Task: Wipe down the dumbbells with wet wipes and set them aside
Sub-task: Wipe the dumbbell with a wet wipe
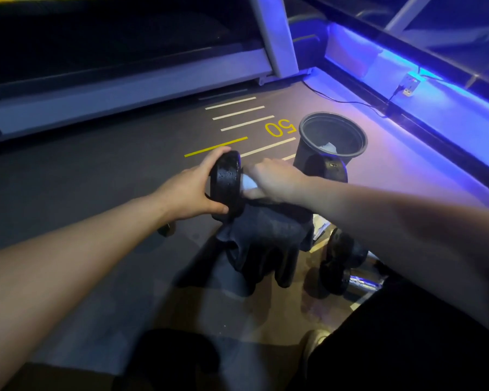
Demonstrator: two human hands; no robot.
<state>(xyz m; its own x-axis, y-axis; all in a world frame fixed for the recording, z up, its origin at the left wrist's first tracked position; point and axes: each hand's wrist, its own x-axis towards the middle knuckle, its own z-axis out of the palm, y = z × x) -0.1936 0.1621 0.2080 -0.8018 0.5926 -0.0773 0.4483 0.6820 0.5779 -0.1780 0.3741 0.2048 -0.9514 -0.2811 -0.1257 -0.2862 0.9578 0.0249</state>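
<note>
Wiping in progress: the left hand (194,190) clamps the near weight head of the dumbbell (227,184), held up above the dark cloth (261,241) on the gym floor (96,176). The right hand (277,179) presses a wet wipe (248,182) around the handle, right against that head. Other dumbbells (342,266) lie on the floor to the right; a bin (332,136) stands just beyond. Next, I'd judge: work the wipe across to the far head, then set this one aside.

Your black dumbbell (227,184) glistens with wet speckles; the wipe (248,182) against it is white. At one o'clock, a dark grey bin (332,142). Yellow "50" (280,127) and white stripes (239,113) mark the grey floor (96,176).
</note>
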